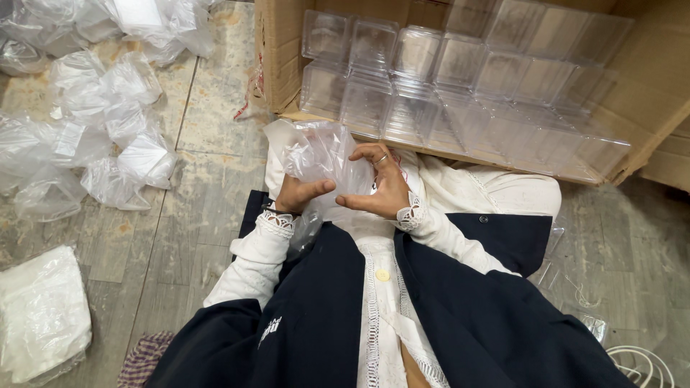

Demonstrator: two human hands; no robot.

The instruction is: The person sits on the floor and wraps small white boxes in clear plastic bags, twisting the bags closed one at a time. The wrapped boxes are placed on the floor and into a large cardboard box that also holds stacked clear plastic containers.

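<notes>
The person sits on the floor with both hands raised in front of the chest, working a clear plastic bag (321, 154) between them. The left hand (298, 194) is under and to the left of the bag, palm turned inward, its thumb stretched out to the right and its fingers curled out of sight behind the crinkled film, so it grips the bag from below. The right hand (381, 188) is arched over the bag's right edge, wrist bent, knuckles up; the fingers curl down onto the plastic and the thumb points left toward the other thumb, the two tips near each other but apart. A ring (383, 159) shows on one finger of that hand. Both wrists come out of white lace cuffs (411, 215) under a dark blue vest (460, 316).

The bag is held just in front of the lap, close below the near edge of an open cardboard box (284, 57) that lies tipped toward the person. Rows of clear plastic boxes (445, 79) fill it, packed side by side. To the left, on the grey tiled floor (208, 115), lies a scattered heap of empty plastic bags (108, 129), and nearer the lower left a flat stack of white bags (39, 312). A white wire hanger (643, 363) shows at the lower right corner.
</notes>
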